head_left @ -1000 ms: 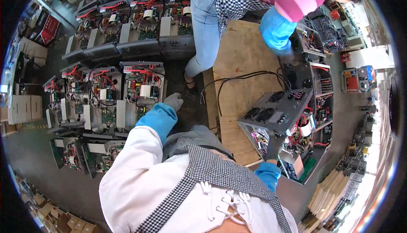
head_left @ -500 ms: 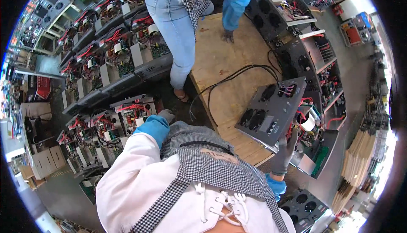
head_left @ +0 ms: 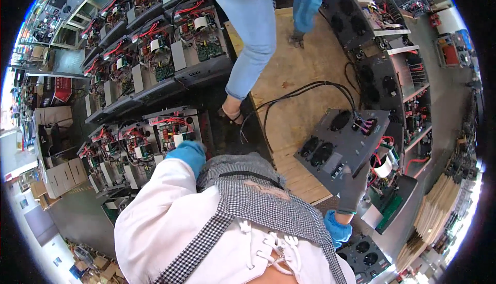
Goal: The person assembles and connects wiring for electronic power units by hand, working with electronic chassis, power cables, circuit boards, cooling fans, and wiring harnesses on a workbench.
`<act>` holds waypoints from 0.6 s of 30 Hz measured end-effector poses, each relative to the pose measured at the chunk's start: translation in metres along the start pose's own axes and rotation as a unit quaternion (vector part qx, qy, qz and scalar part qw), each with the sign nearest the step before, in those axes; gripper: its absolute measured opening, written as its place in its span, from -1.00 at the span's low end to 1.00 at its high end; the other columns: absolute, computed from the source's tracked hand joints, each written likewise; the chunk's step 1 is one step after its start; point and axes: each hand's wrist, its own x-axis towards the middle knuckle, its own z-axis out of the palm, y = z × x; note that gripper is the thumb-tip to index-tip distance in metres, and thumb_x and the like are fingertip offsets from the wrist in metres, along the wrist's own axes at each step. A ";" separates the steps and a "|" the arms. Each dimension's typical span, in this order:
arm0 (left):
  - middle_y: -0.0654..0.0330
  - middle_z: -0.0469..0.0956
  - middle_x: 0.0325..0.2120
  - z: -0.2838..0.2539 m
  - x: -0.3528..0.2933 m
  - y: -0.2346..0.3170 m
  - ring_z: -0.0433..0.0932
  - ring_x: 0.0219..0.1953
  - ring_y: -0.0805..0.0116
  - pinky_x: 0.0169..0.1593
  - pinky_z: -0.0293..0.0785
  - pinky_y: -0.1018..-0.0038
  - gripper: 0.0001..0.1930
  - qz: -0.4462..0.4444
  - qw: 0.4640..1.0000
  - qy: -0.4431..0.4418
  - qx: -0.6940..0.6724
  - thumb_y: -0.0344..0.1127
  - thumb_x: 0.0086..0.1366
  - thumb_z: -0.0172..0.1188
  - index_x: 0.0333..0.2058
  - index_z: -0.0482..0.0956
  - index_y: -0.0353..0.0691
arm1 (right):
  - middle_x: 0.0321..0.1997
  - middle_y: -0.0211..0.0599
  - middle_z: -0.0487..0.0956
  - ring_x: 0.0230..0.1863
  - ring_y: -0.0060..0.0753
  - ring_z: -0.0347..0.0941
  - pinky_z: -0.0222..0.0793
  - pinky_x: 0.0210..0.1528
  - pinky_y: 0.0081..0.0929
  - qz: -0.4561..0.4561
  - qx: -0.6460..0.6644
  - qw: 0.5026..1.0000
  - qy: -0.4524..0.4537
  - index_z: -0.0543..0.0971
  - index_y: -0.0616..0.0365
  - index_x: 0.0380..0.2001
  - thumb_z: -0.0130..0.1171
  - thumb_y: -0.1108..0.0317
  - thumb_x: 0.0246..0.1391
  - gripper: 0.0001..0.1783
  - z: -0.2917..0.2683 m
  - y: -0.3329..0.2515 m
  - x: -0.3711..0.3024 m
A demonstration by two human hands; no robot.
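My right hand (head_left: 355, 187), in a dark grey glove with a blue sleeve cover (head_left: 338, 228), holds the lower edge of an open electronics unit (head_left: 330, 166). The unit stands tilted on the wooden board (head_left: 289, 165); its dark front panel has round fan openings, and red wires and a green circuit board show behind. Black cables (head_left: 305, 86) run from terminals on the panel across the board. My left arm, in a blue sleeve cover (head_left: 187, 156), hangs beside the nearer row of open units (head_left: 178, 129); the fingers of that hand are hidden.
Another person in jeans (head_left: 253, 41) stands at the board's far left edge, one gloved hand (head_left: 296, 40) resting low over it. Rows of open units (head_left: 155, 46) fill the left. More units (head_left: 382, 77) line the board's right side. Flat cardboard (head_left: 434, 206) is stacked far right.
The whole view has shifted, so the surroundings sit further right in the picture. My left glove has gone mostly out of sight behind its sleeve. My right hand stays on the unit.
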 end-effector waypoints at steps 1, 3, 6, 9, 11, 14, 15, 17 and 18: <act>-0.01 0.59 -0.19 0.025 -0.012 -0.012 0.54 -0.05 0.07 0.00 0.45 0.28 -0.69 -0.024 0.999 -0.004 -0.021 -0.18 0.24 0.12 -0.11 0.61 -0.19 | 0.00 -0.05 0.53 -0.02 -0.10 0.50 0.36 0.03 -0.24 0.002 -0.004 1.000 0.004 0.28 0.13 0.18 0.16 0.27 0.00 -0.36 0.001 0.000 0.002; -0.02 0.59 -0.20 0.042 -0.012 -0.044 0.53 -0.04 0.07 0.01 0.45 0.28 -0.69 -0.066 0.996 -0.013 -0.056 -0.18 0.24 0.11 -0.12 0.61 -0.19 | 0.00 -0.06 0.53 -0.02 -0.14 0.50 0.36 0.03 -0.26 0.011 -0.009 1.000 0.010 0.28 0.13 0.17 0.15 0.28 0.00 -0.37 -0.001 0.005 0.002; -0.03 0.59 -0.21 0.073 0.003 -0.030 0.53 -0.04 0.07 0.01 0.45 0.28 -0.68 -0.141 0.982 -0.018 -0.123 -0.16 0.24 0.10 -0.12 0.61 -0.19 | 0.00 -0.07 0.53 -0.01 -0.19 0.50 0.35 0.05 -0.29 0.002 0.055 0.998 -0.002 0.28 0.14 0.18 0.14 0.33 0.00 -0.38 0.003 0.006 0.005; -0.04 0.59 -0.23 0.086 0.006 -0.037 0.53 -0.03 0.07 0.02 0.45 0.28 -0.68 -0.241 0.950 -0.009 -0.196 -0.15 0.24 0.10 -0.13 0.61 -0.19 | 0.01 -0.08 0.53 0.00 -0.21 0.49 0.35 0.07 -0.32 -0.024 0.085 0.996 -0.022 0.28 0.15 0.18 0.14 0.37 -0.01 -0.38 0.012 0.004 0.013; -0.01 0.56 -0.12 0.007 0.003 0.031 0.51 0.01 0.02 0.05 0.44 0.23 -0.67 -0.174 0.971 -0.042 -0.160 -0.16 0.22 0.07 -0.12 0.62 -0.16 | 0.01 -0.10 0.52 -0.01 -0.23 0.49 0.34 0.07 -0.35 -0.029 0.045 0.999 0.001 0.29 0.16 0.18 0.13 0.40 -0.01 -0.38 0.012 0.010 0.008; -0.04 0.52 -0.02 -0.078 -0.023 0.027 0.49 0.04 -0.06 0.10 0.41 0.18 -0.62 -0.088 0.982 -0.053 -0.158 -0.14 0.14 0.08 -0.12 0.61 -0.17 | 0.01 -0.10 0.52 -0.02 -0.23 0.49 0.35 0.07 -0.36 -0.041 0.023 0.999 0.014 0.28 0.16 0.18 0.13 0.41 -0.02 -0.37 0.003 0.007 0.002; -0.06 0.52 -0.03 -0.078 -0.016 0.018 0.49 0.04 -0.08 0.10 0.41 0.18 -0.62 -0.127 0.959 -0.015 -0.253 -0.15 0.13 0.08 -0.12 0.61 -0.16 | 0.01 -0.10 0.52 -0.02 -0.23 0.49 0.35 0.07 -0.36 -0.046 0.029 0.998 0.008 0.28 0.16 0.18 0.13 0.41 -0.02 -0.37 0.000 0.001 0.002; -0.08 0.56 -0.10 -0.092 -0.008 0.011 0.52 -0.03 -0.07 0.05 0.44 0.21 -0.57 -0.181 0.923 0.086 -0.328 -0.10 0.12 0.10 -0.09 0.59 -0.21 | 0.02 -0.10 0.52 -0.03 -0.23 0.48 0.35 0.06 -0.36 -0.028 0.032 0.999 -0.005 0.29 0.17 0.18 0.13 0.41 -0.01 -0.38 -0.002 -0.009 0.002; -0.09 0.59 -0.17 -0.112 -0.010 0.020 0.56 -0.09 -0.04 0.01 0.46 0.24 -0.51 -0.197 0.919 0.145 -0.311 -0.04 0.12 0.12 -0.06 0.56 -0.27 | 0.02 -0.10 0.52 -0.03 -0.23 0.48 0.35 0.06 -0.36 -0.029 0.033 0.999 -0.005 0.29 0.17 0.18 0.13 0.41 -0.01 -0.38 0.002 -0.006 0.002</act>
